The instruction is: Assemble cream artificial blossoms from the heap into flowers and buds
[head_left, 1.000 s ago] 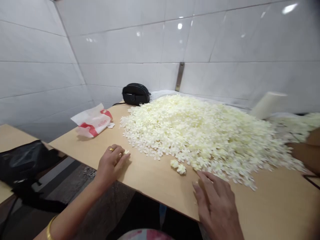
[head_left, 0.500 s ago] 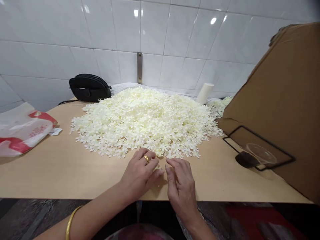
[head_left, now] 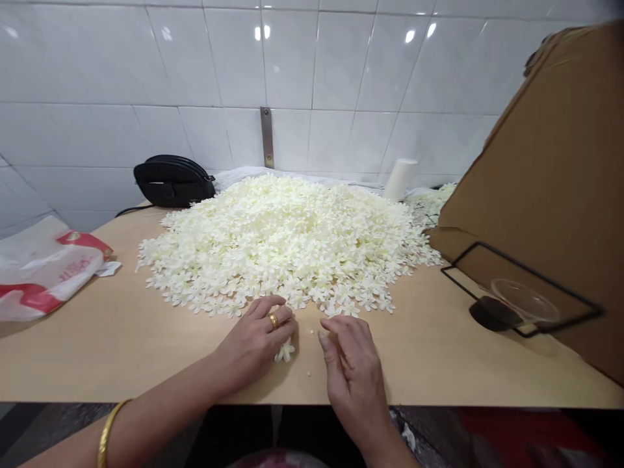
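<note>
A heap of small white artificial flowers [head_left: 287, 240] with pale yellow-green centres spreads over the table before me. My left hand [head_left: 263, 335], wearing a gold ring, is curled at the heap's front edge. Below its fingers a white flower [head_left: 285, 351] sticks out, seemingly held in the hand; the palm side is hidden. To the right, apart from it, is my right hand [head_left: 351, 364]. Its thumb and index fingertips come close together, and anything between them is too small to make out. Tiny pale bits [head_left: 309, 374] lie on the wood between both hands.
A black bag [head_left: 173, 182] stands behind the heap at the left, and a red-and-white plastic bag [head_left: 49, 273] lies near the left edge. At the right are a black wire frame [head_left: 526, 260] and a large cardboard box [head_left: 541, 175]. A white cone-shaped spool [head_left: 401, 180] stands at the back.
My left hand has moved left, away from the right hand, baring the flower beneath its fingers and the tiny bits on the table. The right hand stays nearly where it was.
</note>
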The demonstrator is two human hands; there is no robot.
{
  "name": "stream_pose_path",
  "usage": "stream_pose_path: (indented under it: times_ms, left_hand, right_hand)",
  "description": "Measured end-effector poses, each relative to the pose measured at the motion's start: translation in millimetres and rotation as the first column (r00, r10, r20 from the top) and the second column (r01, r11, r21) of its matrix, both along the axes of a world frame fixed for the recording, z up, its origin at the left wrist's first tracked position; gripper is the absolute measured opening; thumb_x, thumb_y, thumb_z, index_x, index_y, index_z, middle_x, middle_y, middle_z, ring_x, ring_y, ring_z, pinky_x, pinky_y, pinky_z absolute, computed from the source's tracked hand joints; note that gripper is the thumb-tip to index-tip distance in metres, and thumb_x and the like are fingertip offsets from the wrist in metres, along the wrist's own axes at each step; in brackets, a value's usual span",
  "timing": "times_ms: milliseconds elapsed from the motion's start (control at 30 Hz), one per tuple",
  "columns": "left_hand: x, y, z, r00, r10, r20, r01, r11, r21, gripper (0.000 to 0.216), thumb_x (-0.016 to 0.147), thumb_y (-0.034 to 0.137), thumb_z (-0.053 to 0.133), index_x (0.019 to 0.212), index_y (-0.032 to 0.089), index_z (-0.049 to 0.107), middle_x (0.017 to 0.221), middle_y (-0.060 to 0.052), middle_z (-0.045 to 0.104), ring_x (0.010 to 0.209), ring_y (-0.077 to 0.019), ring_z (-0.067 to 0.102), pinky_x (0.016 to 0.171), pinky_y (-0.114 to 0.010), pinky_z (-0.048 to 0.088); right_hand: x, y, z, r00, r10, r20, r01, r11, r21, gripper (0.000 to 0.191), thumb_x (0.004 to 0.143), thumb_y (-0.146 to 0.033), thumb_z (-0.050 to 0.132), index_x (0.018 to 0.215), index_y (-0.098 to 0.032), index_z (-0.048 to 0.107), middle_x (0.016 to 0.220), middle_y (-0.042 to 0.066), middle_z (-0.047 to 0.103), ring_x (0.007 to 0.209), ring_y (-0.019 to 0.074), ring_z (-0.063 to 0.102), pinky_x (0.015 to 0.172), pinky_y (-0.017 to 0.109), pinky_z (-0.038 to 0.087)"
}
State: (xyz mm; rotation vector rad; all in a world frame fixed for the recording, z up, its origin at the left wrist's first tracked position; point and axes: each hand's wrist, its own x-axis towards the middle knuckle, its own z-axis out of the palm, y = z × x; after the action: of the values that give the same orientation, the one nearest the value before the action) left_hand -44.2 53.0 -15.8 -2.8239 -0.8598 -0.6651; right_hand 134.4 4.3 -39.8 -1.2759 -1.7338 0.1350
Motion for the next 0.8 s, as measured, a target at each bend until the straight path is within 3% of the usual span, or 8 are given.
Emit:
stream_pose_path:
  times_ms: [200,433,633,800]
  left_hand:
    - [-25,2,6.6,0.997,0.079,0.025,-0.078,0.996,-0.038,0.026,0.081,0.006,0.036,0.090,0.015,0.060,0.088,-0.008,0.059,0.097,-0.0212,0.045,0.086,-0.037,0.042]
    - [-37,-4,0.3,0.992,0.089,0.091,-0.083,0.994,-0.065,0.030,0.080,0.005,0.037,0.102,0.013,0.055,0.092,-0.009,0.059,0.101,-0.0215,0.045,0.091,-0.040,0.041]
    - [-71,-15,-3.0,0.987,0.142,0.078,-0.136,0.988,-0.074,0.039,0.074,-0.002,0.035,0.104,0.016,0.052,0.101,-0.010,0.057,0.106,-0.0230,0.042,0.092,-0.044,0.040]
    - [-90,-11,-2.3,0.964,0.253,0.079,-0.251,0.967,-0.033,0.036,0.077,0.001,0.035,0.102,0.017,0.054,0.100,-0.009,0.057,0.106,-0.0237,0.042,0.088,-0.041,0.043]
  right_hand:
    - [-8,-1,-0.1,0.978,0.038,0.207,-0.053,0.996,0.068,0.022,0.084,-0.016,0.041,0.101,-0.013,0.055,0.090,0.011,0.056,0.088,0.0221,0.048,0.075,0.040,0.041]
    - [-41,-5,4.1,0.870,0.253,0.422,-0.286,0.958,0.016,0.036,0.083,-0.023,0.043,0.118,-0.016,0.050,0.123,0.009,0.051,0.108,0.0264,0.042,0.089,0.043,0.037]
    - [-35,2,-5.7,0.829,0.195,0.524,-0.302,0.945,0.126,0.036,0.080,-0.022,0.047,0.116,-0.016,0.053,0.114,0.008,0.058,0.103,0.0269,0.048,0.087,0.043,0.038]
    - [-9,12,-25.9,0.874,0.077,0.480,-0.251,0.917,0.309,0.023,0.078,-0.018,0.050,0.100,-0.020,0.059,0.091,0.008,0.065,0.084,0.0215,0.057,0.073,0.036,0.045]
